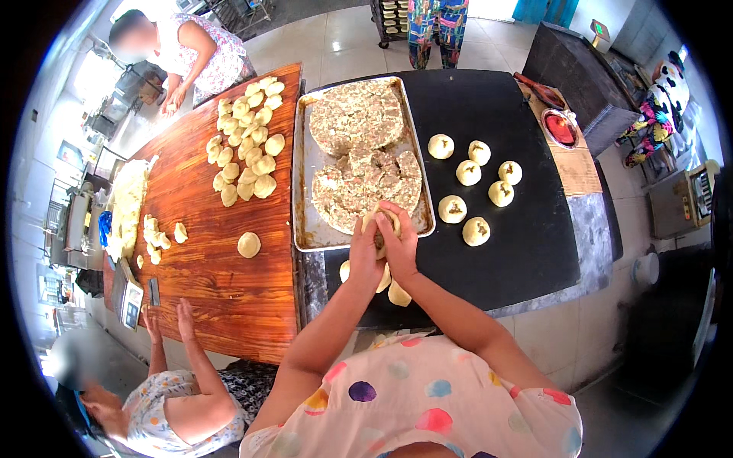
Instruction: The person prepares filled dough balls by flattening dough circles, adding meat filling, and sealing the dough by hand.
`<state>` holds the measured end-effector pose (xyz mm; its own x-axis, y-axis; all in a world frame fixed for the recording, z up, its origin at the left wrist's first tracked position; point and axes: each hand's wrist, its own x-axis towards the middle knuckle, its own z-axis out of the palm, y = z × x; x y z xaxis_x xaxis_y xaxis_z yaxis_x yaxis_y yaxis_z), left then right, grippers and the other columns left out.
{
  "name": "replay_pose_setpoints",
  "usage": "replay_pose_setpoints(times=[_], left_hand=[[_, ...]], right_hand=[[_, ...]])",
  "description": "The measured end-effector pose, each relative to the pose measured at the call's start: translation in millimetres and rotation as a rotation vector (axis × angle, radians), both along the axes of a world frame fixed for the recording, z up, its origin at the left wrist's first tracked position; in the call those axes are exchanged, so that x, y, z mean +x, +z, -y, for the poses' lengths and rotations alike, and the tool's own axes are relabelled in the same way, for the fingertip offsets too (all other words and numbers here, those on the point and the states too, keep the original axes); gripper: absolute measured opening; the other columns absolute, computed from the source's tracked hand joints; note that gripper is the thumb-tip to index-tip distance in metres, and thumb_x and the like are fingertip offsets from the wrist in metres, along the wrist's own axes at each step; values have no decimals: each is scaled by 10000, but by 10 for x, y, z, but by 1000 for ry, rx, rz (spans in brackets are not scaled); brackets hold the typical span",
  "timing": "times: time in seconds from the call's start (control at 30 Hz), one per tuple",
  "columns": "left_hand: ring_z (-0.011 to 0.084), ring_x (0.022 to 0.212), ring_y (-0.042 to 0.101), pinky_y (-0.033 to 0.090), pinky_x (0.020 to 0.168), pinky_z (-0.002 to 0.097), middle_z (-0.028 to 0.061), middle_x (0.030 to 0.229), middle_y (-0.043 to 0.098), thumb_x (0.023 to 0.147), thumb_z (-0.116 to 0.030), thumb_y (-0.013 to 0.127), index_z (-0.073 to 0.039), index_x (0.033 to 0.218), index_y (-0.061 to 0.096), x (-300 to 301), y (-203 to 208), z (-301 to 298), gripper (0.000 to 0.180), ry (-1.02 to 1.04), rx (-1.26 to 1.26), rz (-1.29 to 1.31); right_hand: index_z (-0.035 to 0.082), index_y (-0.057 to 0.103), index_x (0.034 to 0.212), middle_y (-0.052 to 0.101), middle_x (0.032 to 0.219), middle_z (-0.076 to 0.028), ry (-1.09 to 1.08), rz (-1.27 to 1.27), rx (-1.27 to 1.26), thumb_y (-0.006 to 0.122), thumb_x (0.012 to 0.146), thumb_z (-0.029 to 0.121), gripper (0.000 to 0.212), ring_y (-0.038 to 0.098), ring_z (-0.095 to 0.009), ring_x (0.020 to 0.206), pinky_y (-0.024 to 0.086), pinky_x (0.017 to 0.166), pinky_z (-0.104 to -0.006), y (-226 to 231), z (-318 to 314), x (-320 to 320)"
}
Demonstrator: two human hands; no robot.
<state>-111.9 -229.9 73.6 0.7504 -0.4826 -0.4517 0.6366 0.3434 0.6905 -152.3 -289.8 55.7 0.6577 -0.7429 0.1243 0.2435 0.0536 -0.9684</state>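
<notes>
Both my hands meet over the near edge of a metal tray [300,175], cupped round a dough wrapper [371,220]. My left hand [367,250] supports it from the left, fingers curled. My right hand [402,241] closes on it from the other side. What lies inside the wrapper is mostly hidden by my fingers. Behind them, two mounds of chopped filling [357,116] fill much of the tray. Flat dough pieces [399,295] lie below my wrists, partly covered by my forearms. To the right, several round filled buns [476,231] sit on a black mat [527,252].
Left of the tray, a wooden table [221,298] bears many dough discs [249,244] and a long dough mass [128,202]. One co-worker [172,401] is at near left, another [202,57] at far left. A dish with something red [560,128] rests at far right.
</notes>
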Motion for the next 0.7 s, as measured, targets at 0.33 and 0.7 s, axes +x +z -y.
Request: replay_pose_setpoints(times=[0.33,0.7], left_hand=[[116,960,601,496,819,280,38,1060,631,1008,-402,522,-37,1153,608,-186,122,143,402,-154,137,359],[116,1024,574,476,897,281,17,1100,593,1044,-315,443,-81,1213,564,-575,252,367,313,-15,-2,196]], right_hand=[[-39,693,1000,715,912,-66,-154,-53,-350,492,1019,241,345,646,-172,855,369,1077,-345,308,202,-207],[-3,667,972,696,911,-62,-261,15,-344,630,925,83,105,642,-146,872,306,1137,-423,315,260,-442]])
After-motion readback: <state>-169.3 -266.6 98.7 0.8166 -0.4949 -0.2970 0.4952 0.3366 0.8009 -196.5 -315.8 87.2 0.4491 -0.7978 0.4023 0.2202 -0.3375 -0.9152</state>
